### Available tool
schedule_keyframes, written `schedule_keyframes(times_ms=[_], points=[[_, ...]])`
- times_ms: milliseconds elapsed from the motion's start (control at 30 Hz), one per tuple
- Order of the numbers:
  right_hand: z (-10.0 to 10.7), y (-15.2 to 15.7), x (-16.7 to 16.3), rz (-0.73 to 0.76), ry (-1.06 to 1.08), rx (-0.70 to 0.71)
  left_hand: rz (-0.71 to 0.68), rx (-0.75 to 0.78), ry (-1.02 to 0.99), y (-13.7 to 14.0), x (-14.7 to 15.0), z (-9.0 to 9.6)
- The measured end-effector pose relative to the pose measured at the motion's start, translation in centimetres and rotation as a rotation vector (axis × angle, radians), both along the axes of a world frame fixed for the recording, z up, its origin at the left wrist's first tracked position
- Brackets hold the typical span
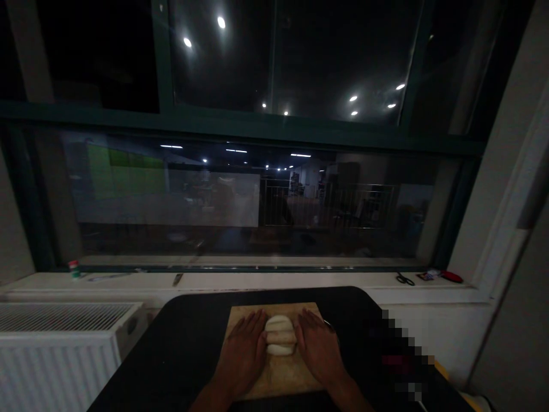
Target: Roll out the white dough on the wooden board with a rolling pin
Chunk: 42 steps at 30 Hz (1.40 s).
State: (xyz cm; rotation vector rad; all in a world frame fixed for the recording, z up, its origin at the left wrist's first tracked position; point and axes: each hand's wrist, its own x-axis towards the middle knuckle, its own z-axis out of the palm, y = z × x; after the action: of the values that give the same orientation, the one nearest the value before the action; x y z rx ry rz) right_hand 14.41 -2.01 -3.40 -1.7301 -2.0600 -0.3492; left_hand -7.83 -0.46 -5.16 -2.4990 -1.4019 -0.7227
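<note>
A wooden rolling pin (279, 337) lies crosswise over a pale piece of dough (278, 321), which shows above and below it. Under the dough is a wooden board (274, 384) on a black table (189, 337). My left hand (243, 352) rests palm down over the pin's left end, fingers stretched forward. On the other end lies my right hand (318, 348), flat as well, its fingers pointing ahead. Both ends of the pin are hidden beneath the hands.
A window sill (240, 280) runs behind the table, with scissors (405, 279), a red item (452, 277) and a small red-and-green container (74, 269) on it. A white radiator (60, 355) stands at the left. Beyond the table's right edge, part of the view is pixelated.
</note>
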Motion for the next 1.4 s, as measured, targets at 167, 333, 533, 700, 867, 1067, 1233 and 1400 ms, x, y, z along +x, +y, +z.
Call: schedule_keyframes(times_ms=[167, 333, 533, 700, 867, 1067, 1233, 1400], points=[[0.1, -2.5, -0.2, 0.020, 0.041, -0.045, -0.015, 0.040, -0.024, -1.8, -0.3, -0.2], [1.0, -5.4, -0.4, 0.092, 0.167, -0.101, -0.056, -0.016, -0.011, -3.1, -1.2, -0.5], [0.6, -6.3, -0.4, 0.129, 0.224, -0.063, -0.092, -0.039, -0.024, -3.2, -1.9, -0.8], [-0.3, -2.7, 0.1, 0.106, 0.115, 0.021, -0.061, -0.088, -0.001, -2.3, -0.7, 1.1], [0.2, 2.5, 0.6, 0.042, 0.063, -0.059, 0.012, -0.161, 0.018, 0.0, 0.8, 3.0], [1.2, 7.9, 0.4, 0.059, 0.026, -0.141, 0.087, -0.266, 0.085, 4.4, 1.1, 3.1], [1.6, 10.9, 0.2, 0.073, 0.024, -0.208, 0.132, -0.287, 0.089, 8.0, 1.1, 2.7], [1.1, 11.4, 0.5, 0.094, 0.050, -0.200, 0.187, -0.246, 0.074, 7.5, 1.5, 2.1]])
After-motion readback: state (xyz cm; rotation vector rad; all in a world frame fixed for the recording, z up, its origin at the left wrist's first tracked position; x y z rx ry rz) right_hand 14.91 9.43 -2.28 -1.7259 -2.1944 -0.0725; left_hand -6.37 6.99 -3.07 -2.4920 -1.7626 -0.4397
